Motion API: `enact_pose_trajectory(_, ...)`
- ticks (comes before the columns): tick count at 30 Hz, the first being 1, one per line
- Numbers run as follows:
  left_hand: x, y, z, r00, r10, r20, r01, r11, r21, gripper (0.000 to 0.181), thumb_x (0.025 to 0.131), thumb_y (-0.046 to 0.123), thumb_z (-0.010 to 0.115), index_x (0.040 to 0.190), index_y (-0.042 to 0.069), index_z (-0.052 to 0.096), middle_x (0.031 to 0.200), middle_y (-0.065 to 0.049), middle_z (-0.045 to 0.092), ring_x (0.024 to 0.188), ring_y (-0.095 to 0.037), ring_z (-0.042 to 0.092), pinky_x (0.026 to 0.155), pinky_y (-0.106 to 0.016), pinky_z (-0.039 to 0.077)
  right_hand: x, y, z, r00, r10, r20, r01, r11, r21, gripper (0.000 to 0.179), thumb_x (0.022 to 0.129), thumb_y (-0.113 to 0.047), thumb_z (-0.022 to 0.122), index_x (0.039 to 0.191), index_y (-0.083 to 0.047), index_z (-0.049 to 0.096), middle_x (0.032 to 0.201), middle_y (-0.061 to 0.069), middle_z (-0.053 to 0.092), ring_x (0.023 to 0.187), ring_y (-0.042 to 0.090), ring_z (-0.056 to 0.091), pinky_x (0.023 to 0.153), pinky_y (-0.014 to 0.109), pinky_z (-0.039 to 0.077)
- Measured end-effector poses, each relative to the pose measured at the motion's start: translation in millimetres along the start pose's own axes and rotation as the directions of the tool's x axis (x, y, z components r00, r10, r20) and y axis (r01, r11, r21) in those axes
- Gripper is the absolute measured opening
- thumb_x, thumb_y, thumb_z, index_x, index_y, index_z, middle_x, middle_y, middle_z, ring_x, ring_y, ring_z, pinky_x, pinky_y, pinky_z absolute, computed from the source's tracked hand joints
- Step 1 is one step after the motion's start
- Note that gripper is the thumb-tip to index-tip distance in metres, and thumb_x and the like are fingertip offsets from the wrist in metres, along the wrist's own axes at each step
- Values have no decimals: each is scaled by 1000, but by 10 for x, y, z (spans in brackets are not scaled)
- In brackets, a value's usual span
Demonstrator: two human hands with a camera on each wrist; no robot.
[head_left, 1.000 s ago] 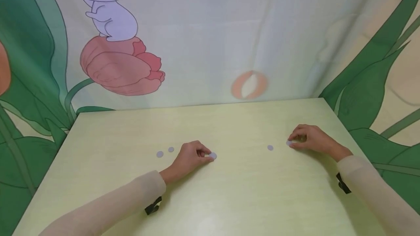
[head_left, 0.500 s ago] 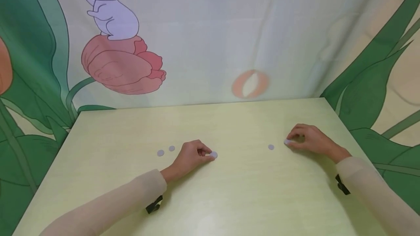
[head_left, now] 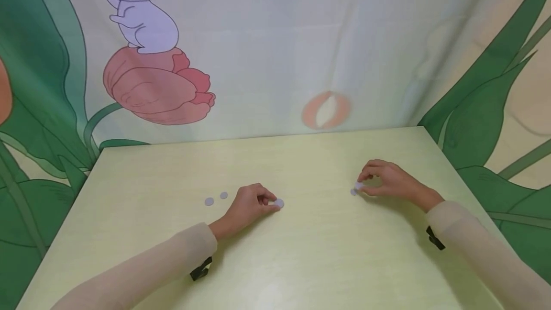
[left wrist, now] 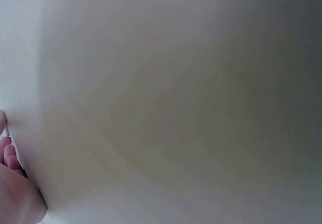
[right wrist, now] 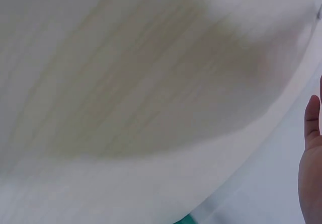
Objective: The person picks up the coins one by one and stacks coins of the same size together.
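On the bench point(head_left: 310, 248), head view: five small grey discs, two of them held. Left hand point(head_left: 249, 205) near the middle, thumb and forefinger closed together on a centre disc point(head_left: 280, 203), other fingers curled in. To its left, lying flat and apart, an outer disc point(head_left: 209, 201) and an inner disc point(head_left: 224, 195), the latter nearer the hand. Well to the right, right hand point(head_left: 389, 181) pinches a gripped disc point(head_left: 359, 186) between thumb and fingertips, a gap showing under the arched fingers. Gripped disc partly overlaps a loose disc point(head_left: 353, 193) as seen from here; cannot tell whether they touch. Pale sleeves point(head_left: 150, 264) on both arms. Behind, a printed backdrop point(head_left: 267, 37): white animal point(head_left: 150, 27) on a pink flower point(head_left: 159, 87).

Left wrist view: mostly blurred, shaded bench top; curled fingers at the far left edge, grip unreadable.

Right wrist view: bench top again, broad shadow; part of the hand at the right edge, held item out of sight. Green patch point(right wrist: 186, 219) at bottom.
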State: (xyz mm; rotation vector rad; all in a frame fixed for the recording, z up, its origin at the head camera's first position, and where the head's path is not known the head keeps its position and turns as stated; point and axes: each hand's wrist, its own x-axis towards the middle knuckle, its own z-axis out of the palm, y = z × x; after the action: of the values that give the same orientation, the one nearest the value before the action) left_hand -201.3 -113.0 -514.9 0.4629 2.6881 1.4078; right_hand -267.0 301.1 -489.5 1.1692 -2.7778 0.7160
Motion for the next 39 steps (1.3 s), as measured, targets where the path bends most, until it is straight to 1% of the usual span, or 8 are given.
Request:
enact_pose_trajectory(9,0,36,-8,1000,-9,9,9,1000,3,15,81,18,88,92,11,81,76,4,60,73,-14,55,69,-25,48,204,-210,102,997,-66,33,65,997,30,15,85,-21,84,96,-22,73,99,-11,61,89,12,58,80,36,54)
enact_pose_trajectory(13,-6,39,-21,1000,-10,6,10,1000,0,15,81,18,87,92,11,80,77,3,60,74,-15,55,69,-25,48,306,-297,168,991,-129,31,128,992,12,15,85,-22,83,97,-21,73,99,-12,60,90,10,57,80,32,53)
enact_pose_trajectory(16,-5,29,-22,1000,-10,4,10,1000,-4,14,81,17,87,92,11,80,77,3,60,74,-16,55,69,-26,47,389,-357,214,976,-218,28,219,975,-44,16,84,-22,83,96,-20,73,99,-11,60,90,8,56,80,31,50)
enact_pose_trajectory(19,1,18,-17,1000,-9,3,9,1000,-6,14,82,18,87,92,11,80,77,3,60,74,-15,55,69,-26,47,466,-407,264,947,-320,22,321,940,-113,16,83,-24,84,95,-20,73,97,-9,62,89,10,56,79,31,47)
enact_pose_trajectory(23,8,12,-15,1000,-11,2,11,1000,-8,14,81,18,87,92,11,80,78,2,61,74,-16,55,69,-26,48,562,-474,310,917,-398,28,397,905,-151,18,83,-24,84,95,-20,71,97,-7,63,88,11,55,76,30,44)
enact_pose_trajectory(30,28,20,-22,1000,-2,4,2,1000,-6,14,81,17,87,92,11,80,78,2,61,74,-15,55,69,-25,48,672,-566,363,887,-461,24,460,878,-132,20,80,-20,85,95,-18,72,97,-6,64,88,12,57,75,31,45)
enact_pose_trajectory(35,22,18,-27,1000,1,5,-1,1000,-2,15,81,17,88,92,11,80,77,2,60,74,-15,55,68,-25,48,744,-621,456,894,-445,56,449,885,-123,16,84,-23,82,96,-20,73,97,-8,63,90,11,56,76,29,44)
enact_pose_trajectory(39,13,8,-24,1000,3,5,-3,1000,5,14,81,16,88,91,11,80,77,2,60,73,-14,54,67,-24,47,823,-716,521,891,-446,90,453,886,-97,13,86,-24,80,96,-19,74,97,-7,64,90,11,57,77,29,46)
